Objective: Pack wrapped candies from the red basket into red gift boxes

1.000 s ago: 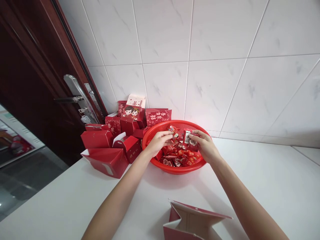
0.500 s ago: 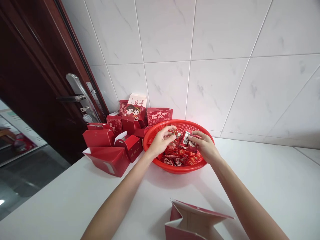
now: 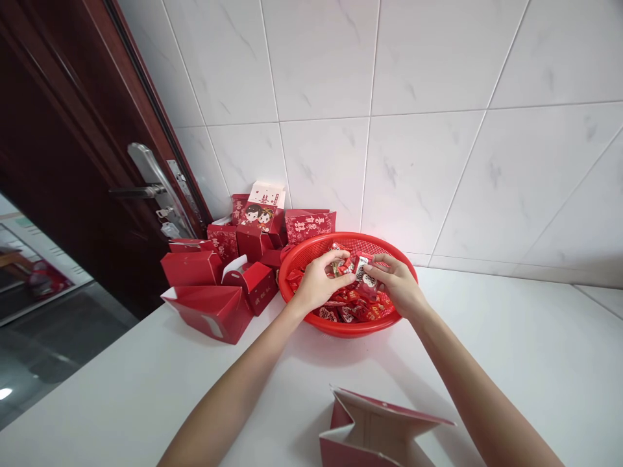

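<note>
A red plastic basket [image 3: 348, 331] holds many red-wrapped candies [image 3: 348, 312]. Over its left half, my left hand [image 3: 321, 279] has thumb and index finger around a small red-and-white wrapped candy [image 3: 346, 266]. Opposite it, my right hand [image 3: 396, 282] pinches red candy packets [image 3: 366, 283] with white labels and dark lettering; how many is hard to make out. The two hands are close together, with a narrow gap between their fingertips. Close to me, an open red paper box [image 3: 360, 447] stands on the white countertop, its pale inside showing.
Left of the basket is a cluster of red paper boxes [image 3: 209, 311], some open and one printed with cartoon figures [image 3: 257, 216]. White wall tiles [image 3: 321, 168] rise behind. A dark wooden door [image 3: 73, 130] with a metal handle [image 3: 146, 191] stands at the left.
My left hand has shifted right toward my right hand, its fingers closing around a candy. The packets in my right hand have tilted and turned slightly; the boxes stay put.
</note>
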`<state>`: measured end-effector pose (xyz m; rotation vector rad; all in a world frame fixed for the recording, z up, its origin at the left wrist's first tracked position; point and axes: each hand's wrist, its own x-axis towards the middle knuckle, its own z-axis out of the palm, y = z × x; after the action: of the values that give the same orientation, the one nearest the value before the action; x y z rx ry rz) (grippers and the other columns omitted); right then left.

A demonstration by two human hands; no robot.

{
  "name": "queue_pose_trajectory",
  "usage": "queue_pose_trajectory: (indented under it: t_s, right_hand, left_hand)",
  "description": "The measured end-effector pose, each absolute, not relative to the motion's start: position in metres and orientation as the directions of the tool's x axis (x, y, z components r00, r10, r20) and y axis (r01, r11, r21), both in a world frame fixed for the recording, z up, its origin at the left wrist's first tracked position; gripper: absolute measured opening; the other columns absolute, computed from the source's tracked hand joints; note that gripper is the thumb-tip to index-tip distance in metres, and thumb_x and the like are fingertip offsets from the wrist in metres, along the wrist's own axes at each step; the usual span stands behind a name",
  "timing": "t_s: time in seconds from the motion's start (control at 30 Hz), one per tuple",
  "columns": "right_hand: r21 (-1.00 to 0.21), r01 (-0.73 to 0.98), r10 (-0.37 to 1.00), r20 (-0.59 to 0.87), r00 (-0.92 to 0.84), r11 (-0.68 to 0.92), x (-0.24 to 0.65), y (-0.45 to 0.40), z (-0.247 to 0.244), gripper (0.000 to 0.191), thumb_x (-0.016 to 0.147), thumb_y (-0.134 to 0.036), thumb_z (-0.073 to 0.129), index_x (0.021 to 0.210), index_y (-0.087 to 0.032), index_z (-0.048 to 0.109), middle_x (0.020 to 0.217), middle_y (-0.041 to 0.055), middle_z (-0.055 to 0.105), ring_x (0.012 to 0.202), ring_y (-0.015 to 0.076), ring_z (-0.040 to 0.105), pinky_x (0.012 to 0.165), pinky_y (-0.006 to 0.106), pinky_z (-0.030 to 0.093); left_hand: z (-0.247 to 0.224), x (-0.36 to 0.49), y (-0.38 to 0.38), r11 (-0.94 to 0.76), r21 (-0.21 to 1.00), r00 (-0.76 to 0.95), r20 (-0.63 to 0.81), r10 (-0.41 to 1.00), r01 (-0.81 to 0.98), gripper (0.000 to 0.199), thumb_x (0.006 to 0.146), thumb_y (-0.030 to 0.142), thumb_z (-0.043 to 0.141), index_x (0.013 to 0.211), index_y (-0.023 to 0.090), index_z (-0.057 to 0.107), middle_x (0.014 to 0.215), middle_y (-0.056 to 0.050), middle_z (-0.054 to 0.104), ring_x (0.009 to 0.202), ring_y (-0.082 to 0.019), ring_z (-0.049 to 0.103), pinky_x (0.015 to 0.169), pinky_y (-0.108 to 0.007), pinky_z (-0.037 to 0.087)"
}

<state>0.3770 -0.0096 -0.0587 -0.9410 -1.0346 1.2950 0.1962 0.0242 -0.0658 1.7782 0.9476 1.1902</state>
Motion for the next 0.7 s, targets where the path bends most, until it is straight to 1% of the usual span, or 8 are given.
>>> queue_pose_trajectory:
  t_s: [0.13, 0.23, 0.33, 0.4, 0.5, 0.57, 0.63, 0.7]
  right_hand:
    - [-0.957, -0.285, 0.998, 0.056, -0.042, 0.042, 0.377, -0.012, -0.056, 0.048, 0.054, -0.039, 0.092, 0.088, -0.020, 0.064, 0.082, 0.0024, 0.075, 0.062, 0.0162, 0.066, 0.049, 0.025, 0.050]
    - [-0.966, -0.252, 0.998, 0.062, -0.029, 0.053, 0.377, -0.014, -0.055, 0.048, 0.059, -0.033, 0.090, 0.097, -0.021, 0.064, 0.088, 0.0025, 0.077, 0.072, 0.0185, 0.070, 0.058, 0.028, 0.055]
    - [-0.977, -0.196, 0.994, 0.093, -0.058, 0.080, 0.375, -0.016, -0.054, 0.043, 0.065, -0.031, 0.088, 0.100, -0.022, 0.065, 0.091, 0.0030, 0.077, 0.079, 0.0203, 0.072, 0.068, 0.031, 0.058]
    - [-0.981, -0.169, 0.991, 0.111, -0.076, 0.097, 0.373, -0.018, -0.053, 0.041, 0.068, -0.035, 0.087, 0.101, -0.022, 0.066, 0.088, 0.0031, 0.077, 0.078, 0.0204, 0.072, 0.071, 0.032, 0.058]
    - [-0.976, -0.161, 0.987, 0.153, -0.043, 0.145, 0.370, -0.019, -0.052, 0.044, 0.069, -0.042, 0.087, 0.103, -0.021, 0.068, 0.076, 0.0010, 0.073, 0.071, 0.0191, 0.070, 0.068, 0.032, 0.057]
    - [-0.966, -0.183, 0.982, 0.187, -0.019, 0.180, 0.368, -0.019, -0.053, 0.046, 0.067, -0.045, 0.088, 0.100, -0.021, 0.068, 0.076, 0.0011, 0.072, 0.067, 0.0191, 0.069, 0.064, 0.032, 0.057]
    - [-0.959, -0.206, 0.980, 0.201, -0.004, 0.196, 0.368, -0.018, -0.053, 0.047, 0.065, -0.046, 0.089, 0.098, -0.021, 0.068, 0.082, 0.0022, 0.073, 0.065, 0.0188, 0.069, 0.058, 0.031, 0.057]
    - [-0.957, -0.206, 0.978, 0.205, 0.028, 0.206, 0.368, -0.018, -0.054, 0.047, 0.064, -0.047, 0.089, 0.097, -0.022, 0.067, 0.079, 0.0013, 0.073, 0.060, 0.0173, 0.066, 0.054, 0.030, 0.055]
  left_hand:
    - [-0.064, 0.196, 0.025, -0.429, 0.894, 0.275, 0.384, 0.882, 0.129, 0.039, 0.071, 0.024, 0.077, 0.109, 0.018, 0.070, 0.115, -0.008, 0.072, 0.101, -0.024, 0.069, 0.087, -0.032, 0.055]
    - [-0.061, 0.195, 0.024, -0.437, 0.894, 0.281, 0.397, 0.874, 0.099, 0.038, 0.071, 0.025, 0.076, 0.108, 0.018, 0.070, 0.112, -0.007, 0.072, 0.097, -0.023, 0.069, 0.084, -0.032, 0.056]
    - [-0.059, 0.193, 0.024, -0.456, 0.889, 0.284, 0.426, 0.859, 0.045, 0.040, 0.072, 0.027, 0.076, 0.110, 0.018, 0.069, 0.114, -0.007, 0.072, 0.101, -0.023, 0.068, 0.088, -0.033, 0.056]
    - [-0.058, 0.191, 0.025, -0.460, 0.887, 0.294, 0.434, 0.851, 0.021, 0.041, 0.072, 0.027, 0.077, 0.111, 0.019, 0.069, 0.116, -0.008, 0.071, 0.103, -0.023, 0.068, 0.090, -0.034, 0.056]
    - [-0.058, 0.189, 0.026, -0.431, 0.902, 0.355, 0.398, 0.846, 0.015, 0.043, 0.070, 0.029, 0.079, 0.111, 0.020, 0.069, 0.114, -0.007, 0.072, 0.099, -0.023, 0.069, 0.089, -0.035, 0.057]
    - [-0.058, 0.189, 0.025, -0.412, 0.911, 0.378, 0.378, 0.845, 0.009, 0.045, 0.069, 0.031, 0.081, 0.111, 0.020, 0.070, 0.114, -0.007, 0.072, 0.096, -0.023, 0.069, 0.088, -0.035, 0.057]
    - [-0.057, 0.190, 0.024, -0.406, 0.914, 0.378, 0.374, 0.847, 0.005, 0.045, 0.069, 0.032, 0.082, 0.111, 0.021, 0.070, 0.117, -0.007, 0.071, 0.097, -0.023, 0.069, 0.087, -0.035, 0.058]
    - [-0.054, 0.192, 0.021, -0.414, 0.910, 0.372, 0.384, 0.845, 0.002, 0.041, 0.073, 0.034, 0.080, 0.111, 0.021, 0.071, 0.119, -0.007, 0.071, 0.103, -0.024, 0.069, 0.091, -0.035, 0.057]
